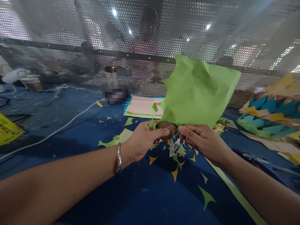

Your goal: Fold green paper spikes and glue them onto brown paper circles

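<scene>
both hands, left [142, 140] and right [201, 140], pinch one green paper sheet [199, 90] above scraps [178, 156] on the blue surface [140, 193].

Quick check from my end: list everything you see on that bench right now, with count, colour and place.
crumpled green paper sheet: one, green, held up at centre by both hands
small paper offcuts: many, green, yellow and white, strewn on the cloth under the hands
blue table cloth: one, blue, covers the bench
stack of flat paper sheets: one stack, pink on top, behind the hands
pile of cut paper strips: one, teal, yellow, green, far right
clear glass jar with gold lid: one, back centre
white cable: one, white, left across the cloth
yellow printed card: one, left edge
perforated metal screen: one, grey, along the back
silver bangle: one, left wrist
left hand: pinches the sheet's lower edge
right hand: grips the sheet's lower edge
</scene>
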`<action>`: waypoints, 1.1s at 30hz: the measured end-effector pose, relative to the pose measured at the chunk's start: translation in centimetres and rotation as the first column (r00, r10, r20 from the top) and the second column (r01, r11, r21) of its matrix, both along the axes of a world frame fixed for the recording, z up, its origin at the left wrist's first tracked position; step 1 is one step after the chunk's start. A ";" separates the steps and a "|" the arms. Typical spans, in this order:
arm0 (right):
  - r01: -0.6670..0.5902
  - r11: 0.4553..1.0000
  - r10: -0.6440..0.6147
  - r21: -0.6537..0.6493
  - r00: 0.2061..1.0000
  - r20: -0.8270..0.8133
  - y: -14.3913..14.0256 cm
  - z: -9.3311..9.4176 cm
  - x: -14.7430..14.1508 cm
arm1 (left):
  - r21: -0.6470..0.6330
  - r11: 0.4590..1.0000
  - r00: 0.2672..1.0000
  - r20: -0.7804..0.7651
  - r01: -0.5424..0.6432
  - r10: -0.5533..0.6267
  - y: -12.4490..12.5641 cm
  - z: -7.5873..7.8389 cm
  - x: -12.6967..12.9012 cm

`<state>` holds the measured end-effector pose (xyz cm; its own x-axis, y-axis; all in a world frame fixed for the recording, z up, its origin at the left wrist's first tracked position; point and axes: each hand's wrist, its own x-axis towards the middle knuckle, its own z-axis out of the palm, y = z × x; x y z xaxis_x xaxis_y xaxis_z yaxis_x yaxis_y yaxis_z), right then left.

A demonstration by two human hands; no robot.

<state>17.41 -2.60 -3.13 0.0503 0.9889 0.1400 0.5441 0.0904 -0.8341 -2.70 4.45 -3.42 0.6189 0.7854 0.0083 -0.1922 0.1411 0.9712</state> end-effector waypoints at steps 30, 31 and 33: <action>0.018 1.000 -0.017 -0.004 0.996 0.088 -0.2 0.8 -0.5 | -0.038 0.999 0.999 0.034 -0.027 0.028 -0.2 0.3 0.1; 0.018 1.000 -0.018 0.003 0.995 0.095 -0.2 1.0 -0.7 | -0.035 0.999 0.999 0.038 -0.027 0.028 -0.2 0.3 0.2; 0.015 1.000 -0.017 0.020 0.994 0.105 -0.3 1.2 -0.9 | -0.031 0.999 0.999 0.046 -0.024 0.026 -0.3 0.3 0.2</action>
